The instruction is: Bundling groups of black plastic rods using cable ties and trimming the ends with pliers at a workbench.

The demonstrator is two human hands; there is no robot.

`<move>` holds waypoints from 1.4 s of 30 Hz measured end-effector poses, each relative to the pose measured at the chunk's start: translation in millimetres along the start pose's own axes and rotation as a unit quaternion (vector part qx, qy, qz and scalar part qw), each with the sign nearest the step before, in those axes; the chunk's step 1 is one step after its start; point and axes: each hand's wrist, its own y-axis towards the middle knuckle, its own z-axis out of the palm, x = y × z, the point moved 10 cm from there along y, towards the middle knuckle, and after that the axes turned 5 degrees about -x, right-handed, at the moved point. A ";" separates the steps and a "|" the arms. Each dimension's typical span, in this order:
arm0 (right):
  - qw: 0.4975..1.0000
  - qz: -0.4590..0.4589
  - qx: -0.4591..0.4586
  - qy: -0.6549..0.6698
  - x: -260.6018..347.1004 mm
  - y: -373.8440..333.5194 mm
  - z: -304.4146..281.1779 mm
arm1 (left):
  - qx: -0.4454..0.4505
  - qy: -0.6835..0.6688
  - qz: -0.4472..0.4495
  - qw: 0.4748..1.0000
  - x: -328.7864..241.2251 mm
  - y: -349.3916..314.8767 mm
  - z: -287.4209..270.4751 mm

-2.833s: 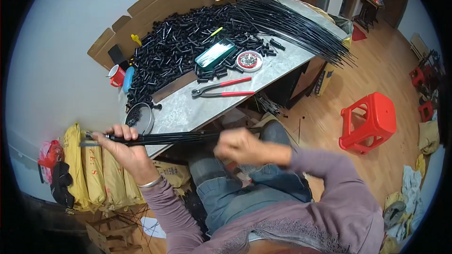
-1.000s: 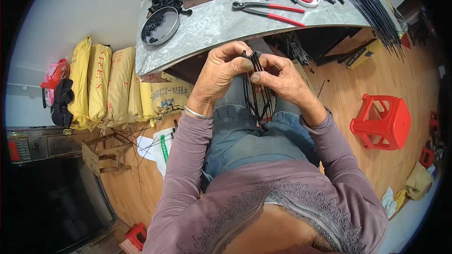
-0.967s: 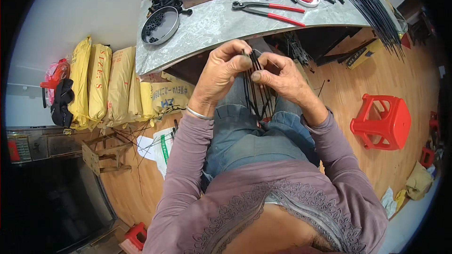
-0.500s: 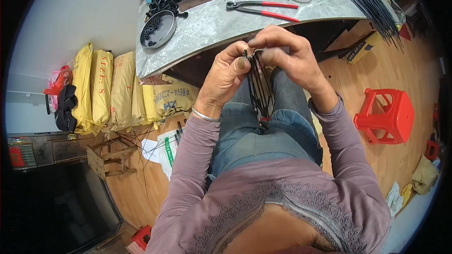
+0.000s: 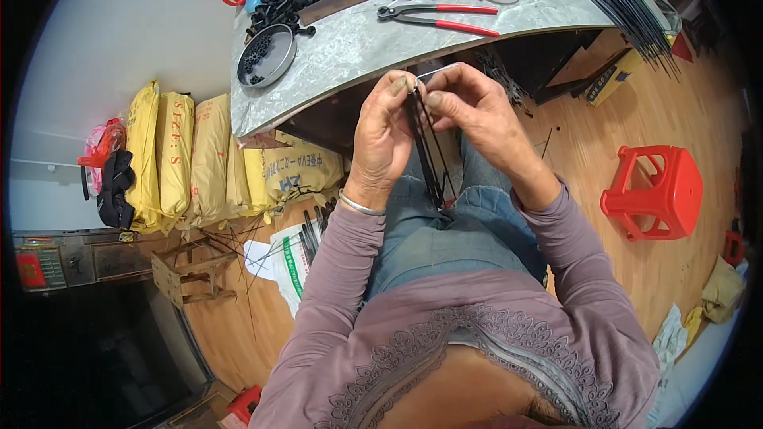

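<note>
Now that the right hand (image 5: 481, 115) is coming back in from its lifted, blurred pose of half a second ago, both hands are meeting at the top end of the black rods (image 5: 430, 160). Bundle is hanging below them, down between the person's thighs, a couple of rods splaying right; it's looking tighter than a second ago. Left hand (image 5: 380, 135) is pinching the rods at the top. Right is pinching a thin pale wire (image 5: 433, 71) that's running across to the left fingertips. Reading: work is staying on that one end. Fingers are covering the join, so can't tell how wire and rods are meeting. Further out, red-handled pliers (image 5: 445, 9) are lying untouched on the grey table (image 5: 342, 52), a round dish (image 5: 280, 56) of black bits is sitting left of them, and a red stool (image 5: 669, 191) is standing well apart, off right.
</note>
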 end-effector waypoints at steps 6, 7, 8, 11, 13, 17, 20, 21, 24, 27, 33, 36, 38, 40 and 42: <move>0.999 -0.041 -0.010 -0.021 5.7 2.2 2.2 | -0.011 -0.003 0.018 1.000 -1.4 1.9 0.0; 0.997 -0.067 -0.042 -0.008 11.1 3.6 -5.2 | -0.012 -0.002 0.019 1.000 -2.1 1.8 -0.7; 0.993 -0.092 -0.075 0.006 16.5 4.2 -13.2 | 0.011 -0.010 0.016 1.000 -2.1 1.8 3.4; 0.967 -0.210 -0.036 -0.143 48.9 1.5 -8.7 | 0.018 -0.017 0.008 1.000 0.5 0.8 6.0; 0.939 -0.269 0.004 -0.215 64.9 0.8 3.2 | 0.002 -0.015 0.003 1.000 2.5 0.9 5.5; 0.887 -0.329 0.044 -0.322 78.9 -2.5 13.1 | -0.017 0.010 -0.001 1.000 4.2 1.6 8.1; 0.874 -0.366 0.038 -0.318 83.8 -7.4 13.1 | -0.006 0.010 -0.008 1.000 5.6 3.5 9.4; 0.874 -0.365 0.037 -0.318 84.5 -7.0 11.9 | 0.010 0.009 -0.013 1.000 6.7 3.9 12.2; 0.834 -0.424 0.037 -0.352 94.1 -15.0 14.7 | -0.002 0.004 -0.016 1.000 8.5 3.9 13.4; 0.837 -0.420 0.043 -0.349 94.0 -14.0 15.9 | -0.026 -0.001 -0.026 0.999 10.5 3.5 12.0; 0.795 -0.464 0.040 -0.389 98.7 -19.7 22.6 | 0.009 0.005 -0.040 0.999 12.7 3.7 12.7; 0.847 -0.403 0.081 -0.336 92.5 -12.5 20.0 | 0.001 -0.002 -0.046 0.999 14.5 1.8 12.0; 0.926 -0.260 0.152 -0.227 73.2 0.5 17.0 | 0.024 0.005 -0.037 0.999 15.2 3.4 11.5; 0.957 -0.166 0.169 -0.165 58.8 9.7 12.9 | 0.048 0.012 -0.027 0.998 15.1 3.9 11.8; 0.967 -0.103 0.195 -0.128 44.5 18.1 8.8 | 0.065 -0.011 -0.035 0.997 16.0 3.9 13.4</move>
